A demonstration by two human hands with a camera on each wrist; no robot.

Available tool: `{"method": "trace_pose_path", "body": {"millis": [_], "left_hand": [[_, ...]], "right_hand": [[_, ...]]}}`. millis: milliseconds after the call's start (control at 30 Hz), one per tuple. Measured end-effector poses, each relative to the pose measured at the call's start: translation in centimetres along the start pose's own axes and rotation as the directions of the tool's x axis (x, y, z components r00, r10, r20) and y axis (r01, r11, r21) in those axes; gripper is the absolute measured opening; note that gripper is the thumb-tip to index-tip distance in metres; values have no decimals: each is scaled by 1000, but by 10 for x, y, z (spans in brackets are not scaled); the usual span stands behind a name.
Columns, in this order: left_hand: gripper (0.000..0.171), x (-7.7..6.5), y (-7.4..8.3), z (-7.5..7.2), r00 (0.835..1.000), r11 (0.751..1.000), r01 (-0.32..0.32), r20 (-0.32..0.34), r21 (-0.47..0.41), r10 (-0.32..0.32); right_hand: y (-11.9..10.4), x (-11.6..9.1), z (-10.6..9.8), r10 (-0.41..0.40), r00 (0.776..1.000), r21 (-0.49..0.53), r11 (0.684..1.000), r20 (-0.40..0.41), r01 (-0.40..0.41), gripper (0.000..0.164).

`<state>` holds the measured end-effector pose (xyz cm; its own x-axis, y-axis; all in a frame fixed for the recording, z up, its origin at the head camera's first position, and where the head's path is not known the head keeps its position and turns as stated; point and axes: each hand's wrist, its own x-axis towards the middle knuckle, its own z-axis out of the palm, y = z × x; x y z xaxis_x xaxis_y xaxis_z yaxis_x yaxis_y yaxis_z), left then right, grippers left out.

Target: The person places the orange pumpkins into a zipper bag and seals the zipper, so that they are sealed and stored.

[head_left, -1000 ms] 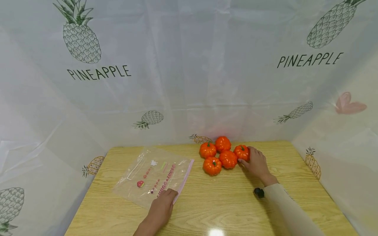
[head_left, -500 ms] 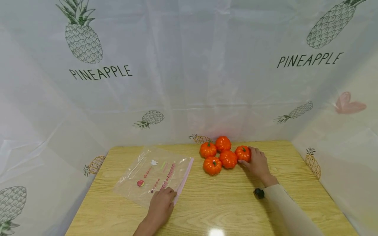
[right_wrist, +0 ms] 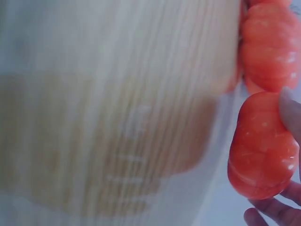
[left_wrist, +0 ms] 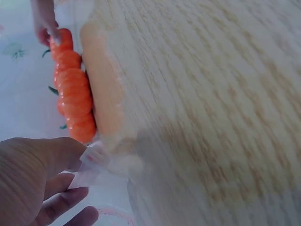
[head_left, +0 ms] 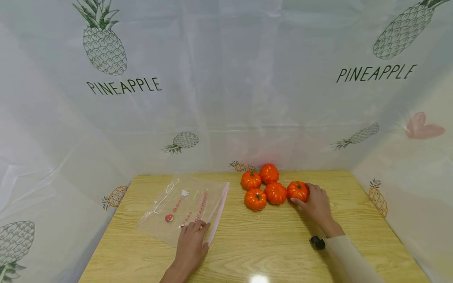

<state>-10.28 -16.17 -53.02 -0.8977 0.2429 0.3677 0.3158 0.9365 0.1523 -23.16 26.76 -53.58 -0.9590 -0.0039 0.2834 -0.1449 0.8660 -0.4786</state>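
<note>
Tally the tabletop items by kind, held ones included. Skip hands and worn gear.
Glossy orange, round, ribbed pumpkins: 5
Clear printed plastic bag with a pink edge: 1
Total: 6

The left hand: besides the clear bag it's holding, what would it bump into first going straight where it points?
Probably the white curtain behind the table: the left hand points across the clear bag, seemingly passing left of the orange pumpkins, though depth is unclear.
</note>
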Motion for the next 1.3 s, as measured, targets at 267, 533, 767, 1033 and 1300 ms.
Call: {"method": "trace_pose_path", "body": {"millis": [267,533,767,1033,1300], "left_hand": [[62,1,0,-1,999,1000,14,-29,-4,-14],[63,1,0,0,1000,1000,10,-21,-9,-10],[63,2,1,-1,999,1000,-5,-31,-18,4],[63,1,0,1,999,1000,-16,-38,-18,15],[63,0,1,-1,1000,1000,-16,-25,-21,15]], "right_hand": [[-19,-24,-20,24,997,61,998,-69,-20,80],[-47,-49,-31,-31,994,122,992,-102,44,78],[-80,-71,-31,-23,999,173,985,-23,27,78],[-118,-99,-13,-37,997,196,980,62,24,81],[-145,-125,16,-130,991,196,973,26,122,80]]}}
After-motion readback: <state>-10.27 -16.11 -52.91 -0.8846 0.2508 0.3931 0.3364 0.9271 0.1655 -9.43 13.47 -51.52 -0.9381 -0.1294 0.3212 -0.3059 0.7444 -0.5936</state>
